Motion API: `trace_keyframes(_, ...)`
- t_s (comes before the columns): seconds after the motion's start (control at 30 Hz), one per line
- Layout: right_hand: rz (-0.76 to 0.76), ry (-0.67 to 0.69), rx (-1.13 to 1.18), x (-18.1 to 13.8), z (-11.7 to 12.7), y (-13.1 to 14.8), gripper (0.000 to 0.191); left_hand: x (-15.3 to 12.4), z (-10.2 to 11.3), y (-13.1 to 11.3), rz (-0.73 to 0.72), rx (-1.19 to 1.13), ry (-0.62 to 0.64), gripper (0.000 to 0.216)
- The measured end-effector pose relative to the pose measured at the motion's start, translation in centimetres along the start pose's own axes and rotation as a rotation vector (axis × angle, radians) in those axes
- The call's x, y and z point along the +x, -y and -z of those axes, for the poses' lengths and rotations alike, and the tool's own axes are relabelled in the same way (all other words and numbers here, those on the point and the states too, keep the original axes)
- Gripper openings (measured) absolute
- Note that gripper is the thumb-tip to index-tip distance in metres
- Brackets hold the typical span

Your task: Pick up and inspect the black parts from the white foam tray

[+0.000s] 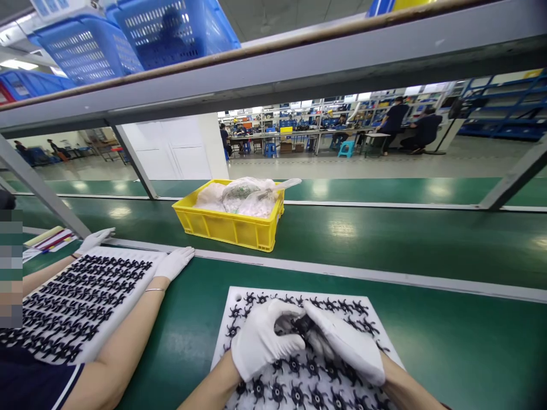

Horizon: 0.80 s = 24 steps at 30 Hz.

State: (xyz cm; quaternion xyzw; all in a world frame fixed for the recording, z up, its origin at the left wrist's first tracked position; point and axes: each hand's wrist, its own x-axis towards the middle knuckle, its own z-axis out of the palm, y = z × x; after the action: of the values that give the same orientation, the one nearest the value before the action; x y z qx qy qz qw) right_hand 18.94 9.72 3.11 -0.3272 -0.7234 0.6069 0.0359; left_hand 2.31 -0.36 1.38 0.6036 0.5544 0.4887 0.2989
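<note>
My left hand (265,337) and my right hand (347,337), both in white gloves, meet above a white tray (234,302). Small black impellers (297,393) with curved blades lie over the tray in rows. Between the hands shows a dark cluster of black impellers (302,324), partly covered by the gloves. My right hand is cupped around this cluster, palm turned inward. The left thumb and fingers curve in and close against its near side. How many pieces the hands hold is hidden.
A co-worker's gloved hands (175,263) rest at a second white tray (105,336) of black impellers on the left. A yellow crate (228,230) with plastic bags (252,196) stands beyond a pale strip. Overhead runs a shelf (273,71) holding blue baskets (171,34).
</note>
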Motion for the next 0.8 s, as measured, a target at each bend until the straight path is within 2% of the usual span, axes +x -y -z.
trace_keyframes(0.1, 0.045, 0.017, 0.0, 0.5, 0.1, -1.1, 0.067, -0.1, -0.1, -0.1, -0.043, 0.126, -0.019, 0.049)
trace_keyframes(0.23, 0.11, 0.034, 0.026, 1.2, 0.1, -2.5, 0.063, 0.1, -0.2, -0.2, -0.099, 0.254, -0.016, 0.039)
trace_keyframes(0.37, 0.162, 0.051, 0.027, 1.2, 0.1, -2.5, 0.059, 0.1, -0.3, -0.1, -0.108, 0.289, -0.019, 0.036)
trace_keyframes(0.53, 0.06, 0.035, -0.067, 0.7, 0.3, -1.4, 0.063, 0.1, -0.4, 0.2, -0.112, 0.259, -0.025, 0.032)
trace_keyframes(0.8, 0.006, 0.054, -0.14, -0.3, 0.3, 0.4, 0.064, 0.1, -0.1, -0.6, -0.064, 0.176, 0.011, 0.036)
